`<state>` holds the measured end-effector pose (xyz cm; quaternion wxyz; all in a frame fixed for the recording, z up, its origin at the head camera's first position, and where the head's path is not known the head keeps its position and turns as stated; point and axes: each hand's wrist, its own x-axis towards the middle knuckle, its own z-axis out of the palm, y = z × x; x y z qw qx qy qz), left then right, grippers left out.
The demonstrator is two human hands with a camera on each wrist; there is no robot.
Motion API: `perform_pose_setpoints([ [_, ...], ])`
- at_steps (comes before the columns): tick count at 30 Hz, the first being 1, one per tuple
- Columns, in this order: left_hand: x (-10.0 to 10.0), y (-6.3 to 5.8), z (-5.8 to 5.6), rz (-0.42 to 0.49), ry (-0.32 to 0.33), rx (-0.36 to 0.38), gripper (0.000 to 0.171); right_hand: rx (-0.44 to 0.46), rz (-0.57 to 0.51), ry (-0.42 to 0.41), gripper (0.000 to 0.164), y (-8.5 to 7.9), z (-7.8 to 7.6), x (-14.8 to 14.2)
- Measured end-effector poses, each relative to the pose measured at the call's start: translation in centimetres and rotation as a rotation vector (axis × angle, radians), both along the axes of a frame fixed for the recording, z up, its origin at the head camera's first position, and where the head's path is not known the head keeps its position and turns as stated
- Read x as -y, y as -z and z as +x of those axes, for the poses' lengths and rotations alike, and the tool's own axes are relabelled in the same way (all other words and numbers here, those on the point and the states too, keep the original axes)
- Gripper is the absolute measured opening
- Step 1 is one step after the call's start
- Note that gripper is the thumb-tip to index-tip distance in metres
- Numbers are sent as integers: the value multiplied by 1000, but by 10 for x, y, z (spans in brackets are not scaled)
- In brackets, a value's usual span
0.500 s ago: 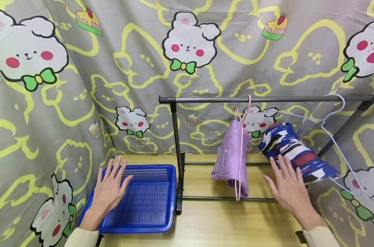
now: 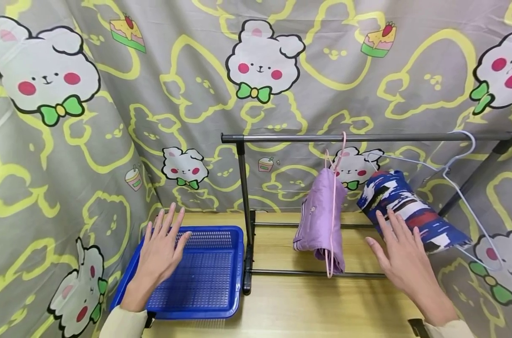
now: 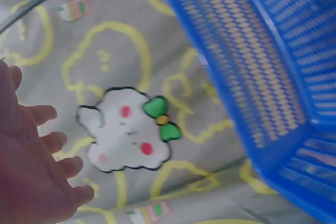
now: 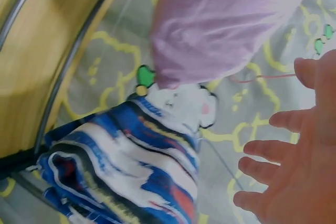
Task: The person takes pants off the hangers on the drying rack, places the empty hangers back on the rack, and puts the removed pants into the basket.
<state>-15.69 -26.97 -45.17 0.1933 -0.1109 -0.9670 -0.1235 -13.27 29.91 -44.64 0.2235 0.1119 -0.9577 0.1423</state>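
Note:
Fingers spread and holding nothing, my left hand hovers over the left side of a blue plastic basket. My right hand, also with straight fingers and nothing in it, is in front of a folded blue, white and red patterned garment. That garment hangs over a pale blue wire hanger. To its left a folded purple garment hangs on a pink hanger. In the right wrist view the patterned garment shows apart from the fingers, below the purple one.
A dark metal clothes rack carries both hangers; its left post and foot stand beside the basket. Wooden tabletop lies beneath. A grey curtain with bunny prints surrounds the back and sides.
The whole head view has shifted slightly right and down. Both hands keep their spread pose, each a little further right in view; the garments stay on their hangers.

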Motion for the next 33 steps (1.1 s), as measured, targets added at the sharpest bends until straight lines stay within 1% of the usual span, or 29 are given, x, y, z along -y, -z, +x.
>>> perform_pose_setpoints([
  [2, -6, -9, -1, 28, 21, -16, 65, -11, -63, -10, 69, -5, 3, 5],
  [4, -13, -19, -1, 66, 51, -47, 64, -19, -143, -22, 67, -10, 7, 11],
  [8, -33, -44, -3, 154, 115, -129, 63, -17, -323, -56, 63, -16, 15, 25],
  [12, -54, -69, -8, 246, 177, -191, 62, -15, -439, -50, 59, -19, 20, 37],
  [15, -70, -86, -14, 305, 222, -223, 61, 18, -533, -59, 53, -18, 24, 47],
  [18, -84, -100, -20, 342, 266, -260, 60, 57, -652, -102, 47, -17, 27, 59],
  [21, -97, -113, -28, 369, 317, -320, 57, 69, -758, -140, 43, -15, 29, 67],
  [23, -104, -121, -33, 388, 355, -364, 53, 91, -815, -146, 40, -14, 30, 72],
  [26, -112, -133, -39, 403, 389, -415, 50, 137, -920, -178, 38, -15, 30, 78],
  [28, -118, -142, -43, 398, 403, -436, 50, 179, -1006, -212, 38, -17, 30, 82],
  [31, -127, -153, -51, 374, 422, -464, 49, 215, -1140, -282, 38, -21, 29, 88],
  [33, -133, -160, -56, 357, 434, -476, 48, 233, -1197, -301, 39, -22, 28, 90],
])
